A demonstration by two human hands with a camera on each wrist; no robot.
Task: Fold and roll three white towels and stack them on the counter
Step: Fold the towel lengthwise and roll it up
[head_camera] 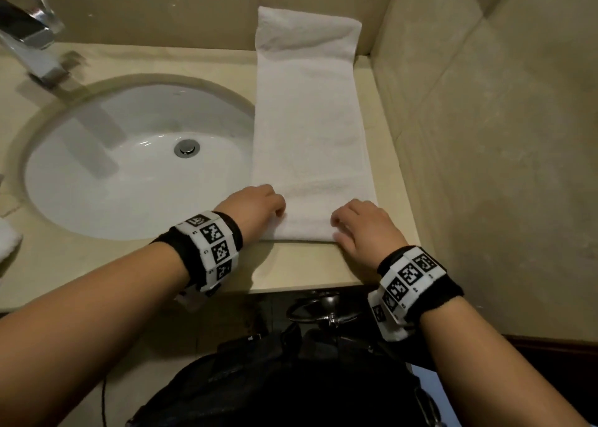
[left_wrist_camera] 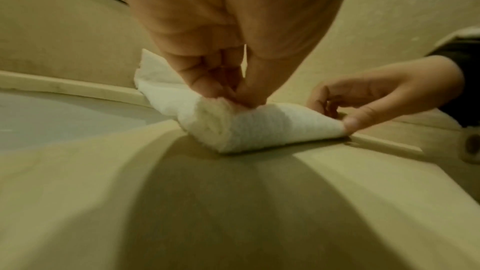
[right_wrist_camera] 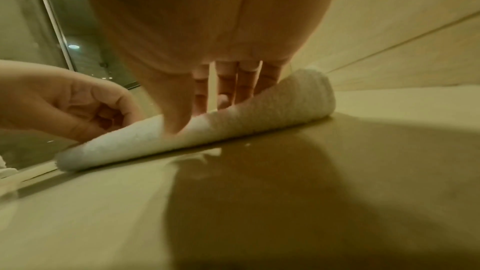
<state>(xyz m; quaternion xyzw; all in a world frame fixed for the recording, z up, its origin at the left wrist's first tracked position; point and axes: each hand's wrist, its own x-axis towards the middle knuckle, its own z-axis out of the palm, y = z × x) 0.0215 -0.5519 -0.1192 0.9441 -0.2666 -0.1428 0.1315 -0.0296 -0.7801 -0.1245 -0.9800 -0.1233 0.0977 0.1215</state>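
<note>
A long white towel (head_camera: pixel 307 128), folded into a narrow strip, lies on the beige counter (head_camera: pixel 304 264) to the right of the sink. Its far end leans up the back wall. At the near end the edge is curled over into a first small roll (left_wrist_camera: pixel 259 128) (right_wrist_camera: pixel 233 130). My left hand (head_camera: pixel 255 206) pinches the roll's left corner with curled fingers (left_wrist_camera: pixel 207 81). My right hand (head_camera: pixel 362 226) holds the right part, thumb (right_wrist_camera: pixel 176 118) in front and fingers behind the roll. Each hand also shows in the other wrist view: the right hand (left_wrist_camera: pixel 363 102), the left hand (right_wrist_camera: pixel 64 106).
A white oval sink (head_camera: pixel 97 174) with a chrome faucet (head_camera: pixel 32 38) fills the left of the counter. Part of another white towel (head_camera: pixel 8 242) shows at the left edge. A tiled side wall (head_camera: pixel 485 135) stands close on the right. A metal ring (head_camera: pixel 320 310) hangs below the counter's front edge.
</note>
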